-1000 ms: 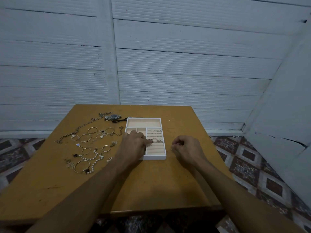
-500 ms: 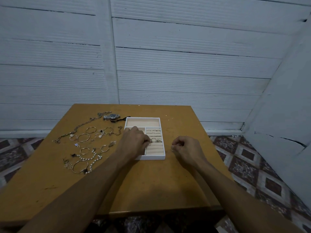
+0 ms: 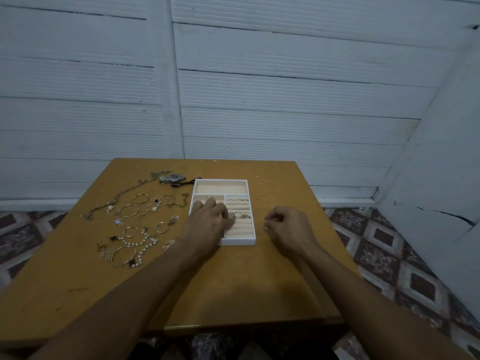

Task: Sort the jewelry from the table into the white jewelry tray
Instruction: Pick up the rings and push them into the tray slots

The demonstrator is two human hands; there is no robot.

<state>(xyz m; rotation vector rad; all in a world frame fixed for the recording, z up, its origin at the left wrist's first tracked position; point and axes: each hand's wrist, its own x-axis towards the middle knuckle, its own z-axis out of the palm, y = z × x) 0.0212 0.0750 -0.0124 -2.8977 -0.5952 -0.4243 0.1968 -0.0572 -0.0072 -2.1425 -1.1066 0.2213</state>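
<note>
The white jewelry tray (image 3: 237, 241) is the anchor on the wooden table (image 3: 233, 294). The left hand (image 3: 210, 224) lies over the tray's near-left compartments, its thumb side reaching into the ring rolls on the tray's right, probably seating a ring (image 3: 232, 216) in a slot. Its fingertips are hidden beneath the hand, so I cannot tell whether they pinch or merely press. Just right of the tray, the right hand (image 3: 285, 226) is curled, thumb and forefinger pinching what looks like a small ring (image 3: 265, 227), likely kept ready as the next one. More rings (image 3: 240, 200) sit in the farther rolls. Left of the tray lie the unsorted watch (image 3: 172, 178), chain (image 3: 122, 197), bangles (image 3: 129, 211) and pearl bracelet (image 3: 145, 241); the smaller pieces are too tiny to name
</note>
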